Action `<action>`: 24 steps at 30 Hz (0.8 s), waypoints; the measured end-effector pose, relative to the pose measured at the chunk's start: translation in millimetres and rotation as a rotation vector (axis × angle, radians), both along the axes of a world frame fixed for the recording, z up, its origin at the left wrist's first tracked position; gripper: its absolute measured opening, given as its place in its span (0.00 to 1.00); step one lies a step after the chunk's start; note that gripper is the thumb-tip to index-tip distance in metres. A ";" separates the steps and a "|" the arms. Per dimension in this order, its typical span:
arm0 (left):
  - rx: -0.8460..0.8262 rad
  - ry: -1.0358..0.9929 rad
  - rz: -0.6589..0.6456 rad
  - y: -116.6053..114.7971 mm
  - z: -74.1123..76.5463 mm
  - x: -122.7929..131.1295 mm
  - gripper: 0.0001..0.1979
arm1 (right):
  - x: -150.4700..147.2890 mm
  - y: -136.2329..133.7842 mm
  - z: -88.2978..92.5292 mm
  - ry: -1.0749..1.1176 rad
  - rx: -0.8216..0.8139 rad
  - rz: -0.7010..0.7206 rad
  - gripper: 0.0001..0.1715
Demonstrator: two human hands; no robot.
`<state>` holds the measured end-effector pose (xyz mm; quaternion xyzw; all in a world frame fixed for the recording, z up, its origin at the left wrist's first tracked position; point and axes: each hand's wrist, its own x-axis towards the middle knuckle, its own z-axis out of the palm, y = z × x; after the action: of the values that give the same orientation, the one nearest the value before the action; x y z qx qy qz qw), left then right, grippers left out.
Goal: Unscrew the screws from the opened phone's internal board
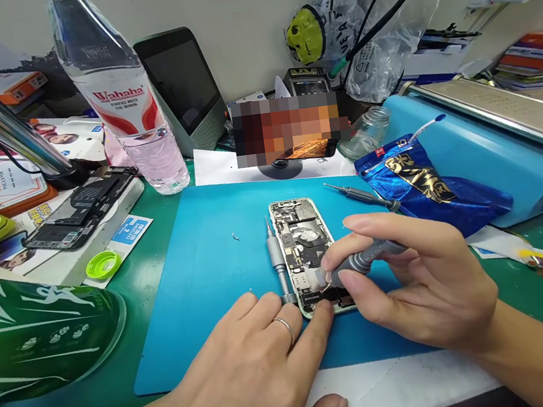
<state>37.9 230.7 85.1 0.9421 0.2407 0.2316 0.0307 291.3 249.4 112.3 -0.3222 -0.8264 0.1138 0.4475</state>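
An opened phone (pixel 306 245) with its inner parts showing lies on the blue mat (pixel 220 269). My left hand (pixel 275 355), with a ring on one finger, rests palm down; its index fingertip presses the phone's lower edge and the other fingers are loosely bent, holding nothing. My right hand (pixel 409 272) pinches a grey screwdriver (pixel 365 259) between thumb and fingers, its tip at the phone's lower part. A second grey screwdriver (pixel 276 256) lies along the phone's left side. Another screwdriver (pixel 360 196) lies beyond the phone to the right.
Behind the mat stand a water bottle (pixel 128 102), a dark-screened device (pixel 182 82) and a glass jar (pixel 366 132). A blue pouch (pixel 428 191) is at the right. At the left are a green container (pixel 44 330), a green cap (pixel 103 265) and another phone part (pixel 79 210).
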 end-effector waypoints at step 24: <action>0.059 -0.078 0.009 2.4 -24.6 5.9 0.29 | 1.2 4.1 2.6 -0.135 0.110 0.086 0.44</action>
<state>43.9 233.1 60.5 0.9318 0.2364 0.2753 0.0113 292.5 253.5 114.9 -0.2683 -0.8728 0.0654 0.4025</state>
